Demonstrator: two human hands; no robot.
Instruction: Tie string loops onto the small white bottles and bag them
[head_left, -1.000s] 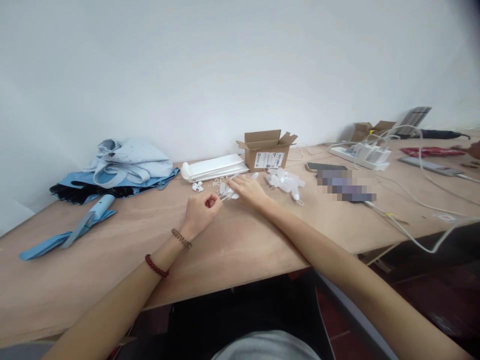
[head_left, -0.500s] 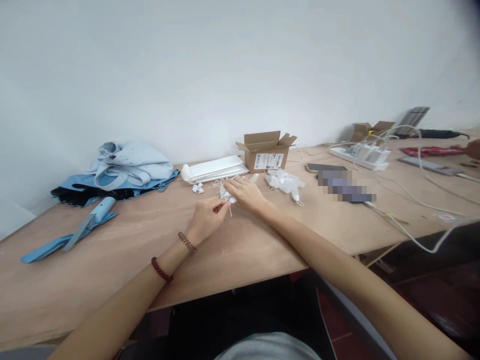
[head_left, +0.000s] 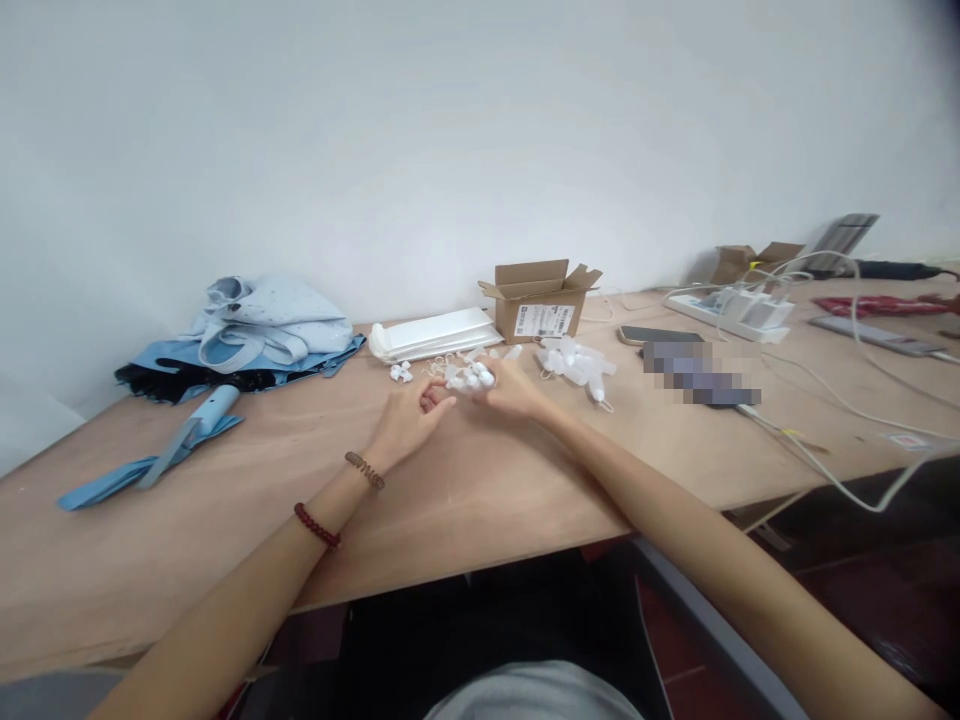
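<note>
My right hand [head_left: 511,390] is curled round a bunch of small white pieces [head_left: 474,377] with rounded ends, held just above the wooden table. Left of it, my left hand [head_left: 409,412] has its thumb and fingers apart, with nothing visible between them. Loose white strings [head_left: 444,364] lie behind the hands. A few small white pieces [head_left: 401,372] rest on the table beyond the left hand. To the right of my right hand is a pile of translucent white tube-like pieces with string loops [head_left: 576,364]; their exact kind is unclear.
An open cardboard box [head_left: 534,318] and flat white packets [head_left: 435,332] stand near the wall. On the left lie a blue umbrella [head_left: 214,408] and a pale blue bag [head_left: 270,325]. Phones [head_left: 660,336], a power strip [head_left: 731,315] and white cables [head_left: 832,475] spread across the right.
My left hand has let go of the bunch, its pinch opened, and drawn slightly left. My right hand has turned and moved a little right, showing the white pieces' rounded ends.
</note>
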